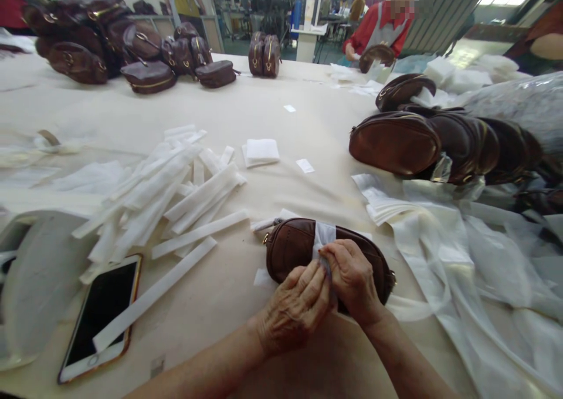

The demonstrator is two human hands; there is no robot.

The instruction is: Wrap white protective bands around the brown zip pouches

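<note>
A small brown leather bag (290, 243) lies on the table in front of me, with a gold-coloured ring at its left end. Around its middle runs a white wrapping strip (324, 233). My left hand (299, 305) is closed, its fingertips pinching the strip at the bag's near side. Close against it, my right hand (352, 270) is closed too, with thumb and fingers on the same strip. The strip's end is mostly hidden between my fingers. Part of the bag's near side is covered by both hands.
Loose white strips (206, 199) and a phone (101, 311) lie to the left. Brown bags (396, 144) are stacked at right, above white sheets (431, 240). More bags (149, 76) stand at the far left. Across the table, a person in a red top (373, 23) handles a bag.
</note>
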